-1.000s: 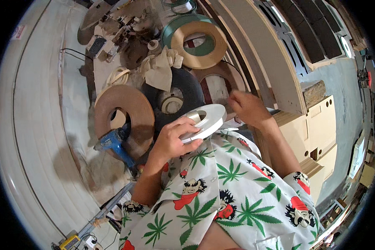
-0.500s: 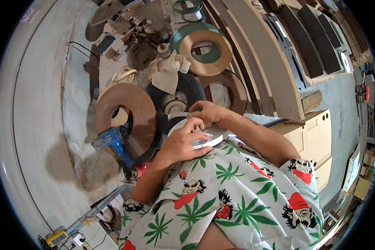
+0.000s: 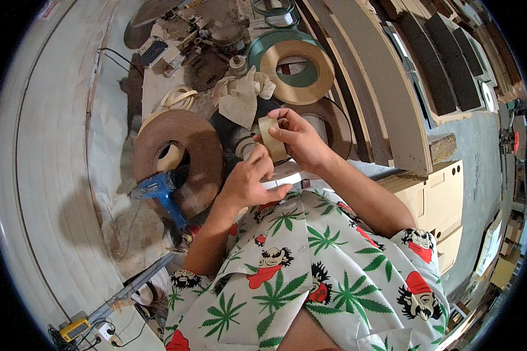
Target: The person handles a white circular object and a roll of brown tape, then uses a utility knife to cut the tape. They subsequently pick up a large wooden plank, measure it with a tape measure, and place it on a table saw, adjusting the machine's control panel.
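My right hand [image 3: 301,140] grips a cream roll of tape [image 3: 270,139], with the thumb pressed on its flat band and the fingers behind it. My left hand [image 3: 246,181] is just left of and below the tape. Its fingers are partly curled, the index fingertip close to the tape's edge, and its thumb stands apart. Whether that fingertip touches the tape, I cannot tell. Below both hands, close to my shirt, lies a white coil [image 3: 288,178], partly covered by the left hand. A black coil [image 3: 223,124] sits behind the hands, largely hidden.
A blue heat gun [image 3: 161,193] rests on a large brown coil [image 3: 205,143] at left. Farther back are a crumpled cloth [image 3: 240,99], a cream coil [image 3: 325,73] and a green coil [image 3: 263,47]. Long boards [image 3: 369,76] run along the right side, beside pale panels [image 3: 436,193].
My right hand has lifted off the white coil and turned the tape roll up into view. The left hand has come off the coil too, its thumb spreading away. The view has shifted slightly.
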The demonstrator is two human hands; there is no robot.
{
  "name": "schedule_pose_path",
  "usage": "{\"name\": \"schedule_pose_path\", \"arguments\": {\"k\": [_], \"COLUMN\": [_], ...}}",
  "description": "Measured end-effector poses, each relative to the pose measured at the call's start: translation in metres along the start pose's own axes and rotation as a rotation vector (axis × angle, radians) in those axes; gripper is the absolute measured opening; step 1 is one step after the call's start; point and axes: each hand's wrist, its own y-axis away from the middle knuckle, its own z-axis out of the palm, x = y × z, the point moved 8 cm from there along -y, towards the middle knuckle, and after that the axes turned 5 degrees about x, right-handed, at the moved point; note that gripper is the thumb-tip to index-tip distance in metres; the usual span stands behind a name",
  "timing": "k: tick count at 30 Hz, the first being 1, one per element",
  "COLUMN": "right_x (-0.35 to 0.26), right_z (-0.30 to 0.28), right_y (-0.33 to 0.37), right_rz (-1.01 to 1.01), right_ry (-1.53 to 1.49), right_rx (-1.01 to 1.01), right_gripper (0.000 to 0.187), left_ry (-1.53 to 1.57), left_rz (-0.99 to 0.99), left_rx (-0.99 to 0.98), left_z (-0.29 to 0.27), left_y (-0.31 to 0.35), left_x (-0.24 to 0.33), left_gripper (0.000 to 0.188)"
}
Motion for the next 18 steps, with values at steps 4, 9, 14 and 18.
{"name": "schedule_pose_path", "arguments": {"k": [4, 9, 14, 18], "right_x": [-0.006, -0.013, -0.017, -0.018], "right_z": [-0.003, -0.008, 0.006, 0.011], "right_y": [0.001, 0.019, 0.026, 0.039], "right_rz": [-0.06, -0.016, -0.111, -0.139], "right_ry": [0.009, -0.222, 0.013, -0.046], "right_rx": [-0.008, 0.056, 0.083, 0.132], "right_gripper": [0.043, 0.053, 0.043, 0.033], "left_ry": [0.025, 0.013, 0.076, -0.032], "left_rz": [-0.122, -0.03, -0.155, -0.171], "left_rx": [-0.001, 0.096, 0.075, 0.064], "left_z": [0.003, 0.008, 0.018, 0.007], "left_y": [-0.003, 0.008, 0.008, -0.004], "left_x": [-0.011, -0.022, -0.032, -0.018], "left_gripper": [0.07, 0.086, 0.104, 0.102]}}
